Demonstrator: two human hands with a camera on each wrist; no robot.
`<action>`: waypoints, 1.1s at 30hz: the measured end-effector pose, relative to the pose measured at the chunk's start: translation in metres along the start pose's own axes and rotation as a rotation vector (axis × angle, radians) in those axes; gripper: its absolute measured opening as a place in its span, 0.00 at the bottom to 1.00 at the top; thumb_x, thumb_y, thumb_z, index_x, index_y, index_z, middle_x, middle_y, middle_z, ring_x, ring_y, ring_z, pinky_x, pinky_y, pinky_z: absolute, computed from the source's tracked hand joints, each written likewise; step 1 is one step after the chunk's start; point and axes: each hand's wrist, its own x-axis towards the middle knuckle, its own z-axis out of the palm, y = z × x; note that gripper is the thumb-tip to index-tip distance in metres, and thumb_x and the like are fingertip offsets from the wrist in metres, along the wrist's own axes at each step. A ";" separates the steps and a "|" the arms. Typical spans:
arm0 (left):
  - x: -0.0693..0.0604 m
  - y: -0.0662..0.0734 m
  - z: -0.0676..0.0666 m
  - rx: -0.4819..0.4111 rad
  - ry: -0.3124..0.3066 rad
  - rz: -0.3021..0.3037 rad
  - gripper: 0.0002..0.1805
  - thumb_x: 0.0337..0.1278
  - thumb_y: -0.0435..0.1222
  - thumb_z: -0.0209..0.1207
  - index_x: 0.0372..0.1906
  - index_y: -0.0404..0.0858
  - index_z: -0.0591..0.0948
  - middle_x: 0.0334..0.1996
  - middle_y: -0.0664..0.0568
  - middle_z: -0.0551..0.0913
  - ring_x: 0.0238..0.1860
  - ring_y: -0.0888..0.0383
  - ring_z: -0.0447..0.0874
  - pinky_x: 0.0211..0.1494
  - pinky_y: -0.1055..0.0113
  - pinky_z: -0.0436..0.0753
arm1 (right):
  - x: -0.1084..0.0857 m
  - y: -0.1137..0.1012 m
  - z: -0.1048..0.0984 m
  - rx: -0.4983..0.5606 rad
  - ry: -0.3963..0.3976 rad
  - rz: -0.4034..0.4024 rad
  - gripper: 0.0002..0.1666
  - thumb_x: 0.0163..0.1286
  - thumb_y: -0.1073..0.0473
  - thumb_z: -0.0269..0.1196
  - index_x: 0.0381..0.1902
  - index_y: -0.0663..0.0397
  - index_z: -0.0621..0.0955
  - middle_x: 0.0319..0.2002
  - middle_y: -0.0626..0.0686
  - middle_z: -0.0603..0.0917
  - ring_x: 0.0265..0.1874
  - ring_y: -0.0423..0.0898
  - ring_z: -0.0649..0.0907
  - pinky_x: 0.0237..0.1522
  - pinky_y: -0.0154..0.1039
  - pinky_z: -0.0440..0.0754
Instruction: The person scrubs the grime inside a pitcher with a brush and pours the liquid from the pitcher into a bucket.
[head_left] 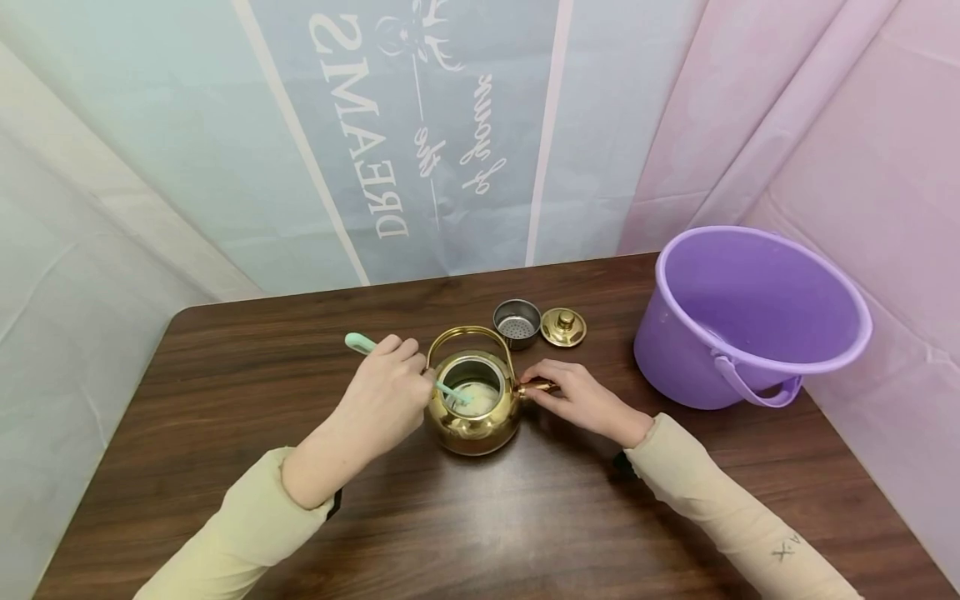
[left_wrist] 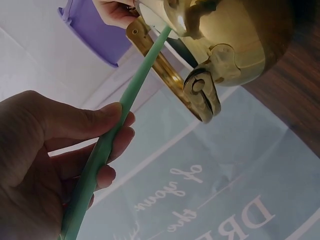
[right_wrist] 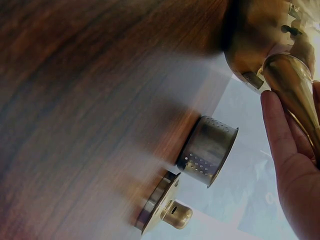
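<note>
A shiny gold teapot (head_left: 474,433) stands upright on the table without its lid, its hoop handle (head_left: 471,330) raised. My left hand (head_left: 393,387) grips a mint-green long-handled brush (left_wrist: 132,90). The brush slants down through the teapot's round opening, its pale green head partly visible inside. In the left wrist view, the thumb and fingers of my left hand (left_wrist: 65,145) close round the handle. My right hand (head_left: 573,396) holds the teapot by its spout (right_wrist: 290,82), the fingers of the right hand (right_wrist: 295,165) lying along and round it.
Behind the teapot sit a perforated metal strainer (head_left: 517,323) and, beside it, a gold lid (head_left: 563,327) with its knob up. A large purple bucket (head_left: 675,350) stands at the right. Printed cloth (head_left: 465,208) hangs along the back edge of the brown table (head_left: 262,400).
</note>
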 end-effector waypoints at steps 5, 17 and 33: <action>0.001 0.002 0.003 -0.001 -0.006 -0.001 0.13 0.31 0.22 0.55 0.07 0.39 0.70 0.09 0.51 0.67 0.19 0.54 0.61 0.31 0.66 0.62 | 0.000 0.000 0.000 -0.001 -0.004 0.005 0.08 0.61 0.60 0.62 0.39 0.52 0.79 0.38 0.46 0.81 0.40 0.39 0.80 0.43 0.38 0.77; 0.001 0.004 0.009 -0.015 0.015 -0.012 0.18 0.34 0.20 0.53 0.06 0.41 0.64 0.09 0.52 0.63 0.19 0.55 0.58 0.30 0.66 0.61 | 0.001 0.000 0.000 0.002 -0.005 0.006 0.08 0.61 0.61 0.62 0.40 0.54 0.79 0.39 0.47 0.81 0.41 0.40 0.80 0.44 0.38 0.77; 0.001 0.002 0.016 0.002 0.061 -0.071 0.12 0.36 0.20 0.55 0.10 0.38 0.75 0.10 0.51 0.70 0.19 0.54 0.58 0.30 0.65 0.60 | 0.000 0.001 0.000 0.016 -0.012 0.009 0.08 0.61 0.61 0.61 0.40 0.54 0.79 0.39 0.47 0.81 0.42 0.41 0.80 0.44 0.39 0.77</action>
